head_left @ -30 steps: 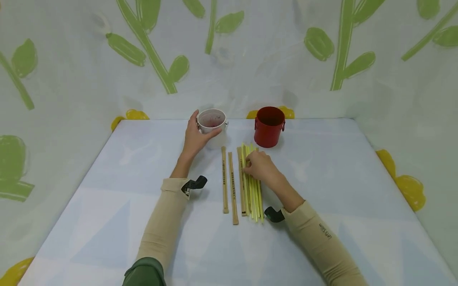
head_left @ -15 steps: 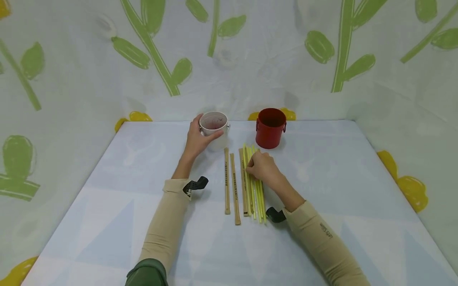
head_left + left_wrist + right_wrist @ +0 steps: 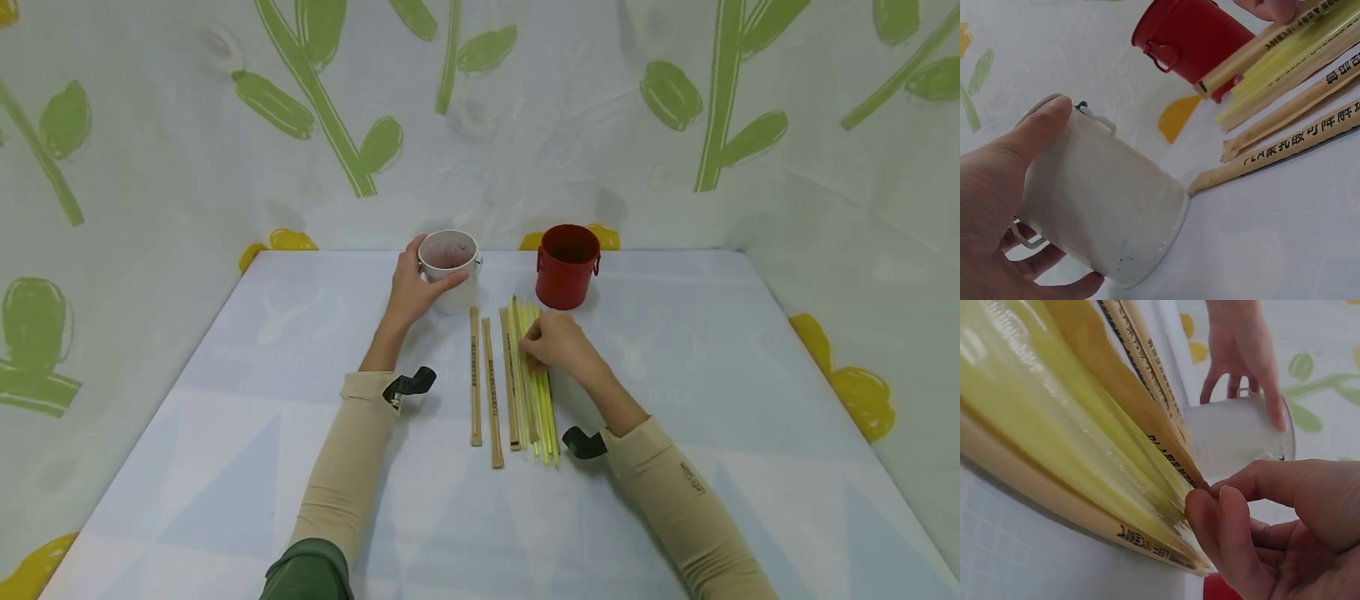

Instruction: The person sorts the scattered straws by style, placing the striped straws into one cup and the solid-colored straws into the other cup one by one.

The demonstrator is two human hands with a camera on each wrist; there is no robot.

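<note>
My left hand (image 3: 408,292) grips the white pail (image 3: 1097,194), thumb near its rim and fingers round the far side; the pail stands at the back of the table. Over a bundle of thin yellow straws (image 3: 546,421) is my right hand (image 3: 561,343). In the right wrist view its thumb and index finger pinch one end of a brown paper-wrapped straw (image 3: 1172,456) with dark print. That straw lies across the yellow ones, its far end raised in the left wrist view. A red pail (image 3: 562,282) stands just beyond the right hand.
Two brown wrapped straws (image 3: 475,375) lie apart, left of the bundle, and a third (image 3: 508,375) lies along its left edge. Behind the pails rises a pale wall (image 3: 510,183) with green leaf patterns. A black wrist camera (image 3: 583,443) sits beside the right sleeve.
My right hand has shifted slightly right, and a brown straw now shows across the yellow bundle under its fingers. The left hand keeps its hold on the white pail.
</note>
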